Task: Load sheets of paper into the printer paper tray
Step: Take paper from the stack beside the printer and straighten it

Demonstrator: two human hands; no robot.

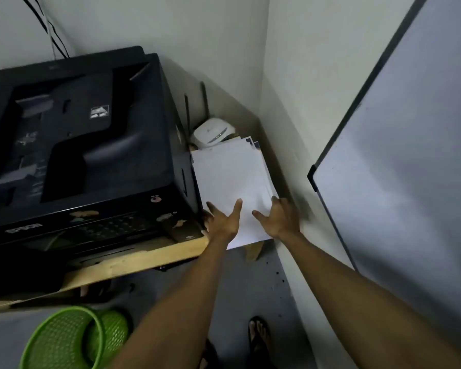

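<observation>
A black printer (85, 145) sits on a wooden table (144, 259). Right of it lies a stack of white paper sheets (229, 171), its near end hanging over the table edge. My left hand (221, 222) is at the stack's near left corner, thumb on top and fingers spread along the left edge by the printer. My right hand (277, 219) holds the near right edge, thumb on top and fingers curled over the side. The underside of the stack is hidden. No open paper tray shows in this view.
A white router (213, 134) with two antennas stands behind the paper in the wall corner. A whiteboard (399, 161) leans at the right. A green mesh basket (72, 339) lies on the floor below the table, and cables run down the wall behind the printer.
</observation>
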